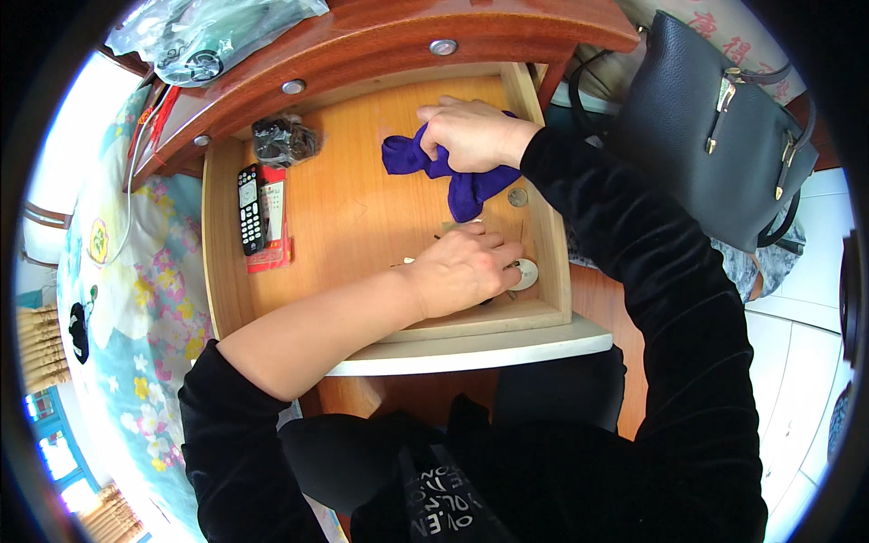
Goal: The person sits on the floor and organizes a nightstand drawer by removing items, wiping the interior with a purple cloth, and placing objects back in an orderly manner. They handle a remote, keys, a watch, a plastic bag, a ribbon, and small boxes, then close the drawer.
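In the right rear of an open wooden drawer (326, 224), my right hand (475, 136) grips a purple cloth (475, 193). The cloth is bunched and lies partly under my palm. My left hand (468, 268) is bent over small items near the drawer's front right corner, its fingers curled downward. A round white disc (524, 275) bearing print sits by those fingertips. Just behind it, near the right wall, rests a coin-like round metal piece (517, 197). Whatever is beneath my left palm is mostly hidden.
Along the drawer's left side are a black remote control (250, 210), a red packet (277, 254) and a dark item in clear plastic (285, 140). A plastic bag (217, 41) tops the red-brown cabinet (380, 41). A black handbag (686, 129) stands right, a flowered bedspread (142, 305) left.
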Demonstrator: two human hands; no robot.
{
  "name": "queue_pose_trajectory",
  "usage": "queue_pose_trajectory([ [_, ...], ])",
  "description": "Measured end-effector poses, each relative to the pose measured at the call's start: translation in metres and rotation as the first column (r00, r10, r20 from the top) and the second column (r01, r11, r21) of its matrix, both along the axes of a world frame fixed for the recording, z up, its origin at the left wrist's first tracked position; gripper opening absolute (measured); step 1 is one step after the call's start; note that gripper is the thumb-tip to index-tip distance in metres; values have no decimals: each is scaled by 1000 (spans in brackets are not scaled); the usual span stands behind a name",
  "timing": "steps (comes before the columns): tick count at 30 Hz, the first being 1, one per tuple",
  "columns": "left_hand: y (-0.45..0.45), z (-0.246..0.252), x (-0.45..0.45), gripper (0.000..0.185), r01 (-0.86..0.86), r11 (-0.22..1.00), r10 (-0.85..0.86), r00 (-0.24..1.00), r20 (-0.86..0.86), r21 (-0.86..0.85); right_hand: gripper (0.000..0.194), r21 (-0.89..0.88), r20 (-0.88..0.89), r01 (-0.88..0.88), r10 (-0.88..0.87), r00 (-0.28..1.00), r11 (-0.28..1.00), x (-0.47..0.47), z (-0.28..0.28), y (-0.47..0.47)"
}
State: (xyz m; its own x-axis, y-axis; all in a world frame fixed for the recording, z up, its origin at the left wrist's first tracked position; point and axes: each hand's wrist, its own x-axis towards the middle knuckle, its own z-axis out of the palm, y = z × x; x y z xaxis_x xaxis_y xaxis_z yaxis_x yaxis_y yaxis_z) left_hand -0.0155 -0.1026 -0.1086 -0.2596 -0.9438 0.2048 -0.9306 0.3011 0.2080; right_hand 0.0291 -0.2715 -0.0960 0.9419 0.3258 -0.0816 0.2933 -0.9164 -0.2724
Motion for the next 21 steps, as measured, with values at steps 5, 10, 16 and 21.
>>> queue_pose_trajectory([
  [5, 1, 2, 8, 10, 71, 997, -73, 989, 126, 22, 15, 28, 4, -15, 15, 1000, 999, 1, 2, 1],
  [10, 5, 31, 14, 10, 63, 998, -60, 993, 106, -30, 19, 65, -4, 10, -10, 1000, 998, -1, 1, 0],
  [16, 50, 99, 59, 14, -324, 940, 324, 946, -19, -108, 22, 77, -67, 38, -33, 997, 996, -3, 5, 3],
  [21, 85, 92, 101, 5, -674, 736, 676, 736, 29, -63, 24, 67, -52, 63, -59, 997, 996, -7, 5, 0],
])
